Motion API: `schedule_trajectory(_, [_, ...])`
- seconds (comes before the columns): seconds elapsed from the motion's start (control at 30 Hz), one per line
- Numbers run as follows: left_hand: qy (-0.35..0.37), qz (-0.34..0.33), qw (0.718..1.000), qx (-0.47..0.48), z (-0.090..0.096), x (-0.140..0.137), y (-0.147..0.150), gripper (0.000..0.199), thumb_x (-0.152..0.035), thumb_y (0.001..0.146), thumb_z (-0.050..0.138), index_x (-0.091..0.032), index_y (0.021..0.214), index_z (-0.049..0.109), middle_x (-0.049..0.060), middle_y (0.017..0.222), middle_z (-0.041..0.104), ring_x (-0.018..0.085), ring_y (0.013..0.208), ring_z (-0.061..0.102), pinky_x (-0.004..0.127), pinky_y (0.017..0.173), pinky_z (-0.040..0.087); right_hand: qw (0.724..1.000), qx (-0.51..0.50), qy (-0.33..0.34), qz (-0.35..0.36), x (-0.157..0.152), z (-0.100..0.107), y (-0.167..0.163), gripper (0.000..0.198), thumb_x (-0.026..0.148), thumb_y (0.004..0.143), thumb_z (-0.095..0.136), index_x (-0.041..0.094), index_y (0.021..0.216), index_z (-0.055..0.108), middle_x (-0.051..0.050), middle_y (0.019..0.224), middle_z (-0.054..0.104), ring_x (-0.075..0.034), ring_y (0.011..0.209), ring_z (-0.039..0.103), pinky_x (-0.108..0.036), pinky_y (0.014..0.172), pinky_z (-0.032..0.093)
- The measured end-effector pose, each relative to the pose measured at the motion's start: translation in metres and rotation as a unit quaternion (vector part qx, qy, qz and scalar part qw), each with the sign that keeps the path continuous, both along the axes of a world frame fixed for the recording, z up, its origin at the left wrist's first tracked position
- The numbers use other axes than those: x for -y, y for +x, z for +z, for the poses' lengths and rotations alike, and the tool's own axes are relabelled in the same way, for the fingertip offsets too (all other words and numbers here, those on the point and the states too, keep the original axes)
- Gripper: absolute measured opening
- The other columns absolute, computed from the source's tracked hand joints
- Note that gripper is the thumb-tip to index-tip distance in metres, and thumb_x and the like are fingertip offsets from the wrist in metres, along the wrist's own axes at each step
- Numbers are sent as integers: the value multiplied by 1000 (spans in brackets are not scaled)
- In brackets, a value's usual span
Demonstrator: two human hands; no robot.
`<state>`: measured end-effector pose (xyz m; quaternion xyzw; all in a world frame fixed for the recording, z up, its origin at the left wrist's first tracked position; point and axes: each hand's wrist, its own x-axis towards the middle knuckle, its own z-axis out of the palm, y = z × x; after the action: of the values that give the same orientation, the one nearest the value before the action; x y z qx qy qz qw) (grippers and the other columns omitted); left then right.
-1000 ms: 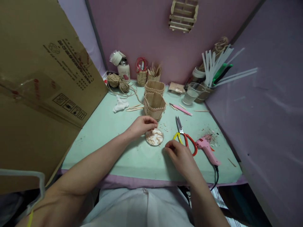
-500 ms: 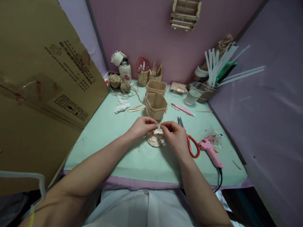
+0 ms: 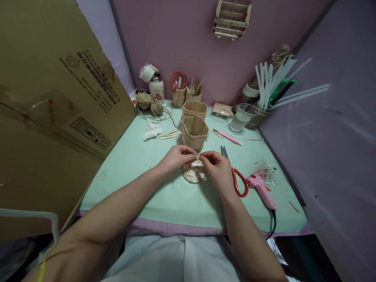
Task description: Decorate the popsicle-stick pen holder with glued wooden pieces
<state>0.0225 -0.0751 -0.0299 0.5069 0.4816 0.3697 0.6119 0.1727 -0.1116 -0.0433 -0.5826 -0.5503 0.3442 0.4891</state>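
Observation:
Between the fingertips of my left hand point(image 3: 178, 158) and my right hand point(image 3: 216, 164) is a small pale piece point(image 3: 198, 157), pinched from both sides. It is too small and too covered by fingers for me to tell its kind. Just below it lies a round white lid-like dish point(image 3: 194, 178) with small wooden bits in it. Right behind my fingers stands a pot point(image 3: 194, 135) made of wooden craft sticks, and a second one point(image 3: 194, 106) is behind that. Scissors point(image 3: 240, 182) with red handles lie beside my right hand.
A pink glue gun point(image 3: 263, 190) rests at the right near scraps. A pink craft knife point(image 3: 228, 138), a crumpled white tissue point(image 3: 152, 130) and twine balls point(image 3: 148, 103) lie farther back. A plastic cup point(image 3: 241, 117) stands back right; a cardboard box point(image 3: 53, 117) flanks the left.
Both hands stay nearly in place, still pinching the small piece over the dish. The whole view has shifted very slightly.

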Motion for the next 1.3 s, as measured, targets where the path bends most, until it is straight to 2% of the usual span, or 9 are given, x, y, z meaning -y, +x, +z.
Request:
schedule_trajectory(0.53, [18, 7, 1000, -8, -10, -2, 1, 21, -29, 62, 73, -12, 73, 69, 3, 63, 62, 11, 57, 52, 25, 56, 39, 1000, -19, -16, 4, -1, -2, 0, 16, 31, 75, 64, 17, 79, 69, -2, 73, 70, -15, 65, 60, -27, 62, 47])
schedule_trajectory(0.77, [7, 1, 1000, -11, -8, -1, 1, 18, -26, 61, 72, -11, 71, 68, 2, 58, 60, 10, 53, 50, 25, 54, 38, 1000, -21, -22, 0, 0, -3, -1, 15, 31, 74, 65, 17, 77, 69, -2, 71, 69, -15, 64, 60, -27, 61, 47])
schedule_trajectory(1.0, [3, 4, 1000, -8, -4, -1, 2, 18, -25, 63, 72, -12, 73, 67, 2, 60, 61, 10, 54, 51, 24, 54, 39, 998, -53, -14, 6, -3, -7, 4, 24, 36, 78, 63, 17, 90, 70, -5, 85, 73, -18, 77, 64, -30, 72, 49])
schedule_trajectory(1.3, [18, 15, 1000, 7, -1, 2, 3, 21, -27, 62, 74, -13, 75, 66, 4, 66, 65, 13, 62, 57, 25, 59, 43, 998, -41, -48, 17, -4, -11, 6, 21, 39, 75, 62, 18, 74, 66, 0, 66, 65, -15, 61, 54, -25, 57, 41])
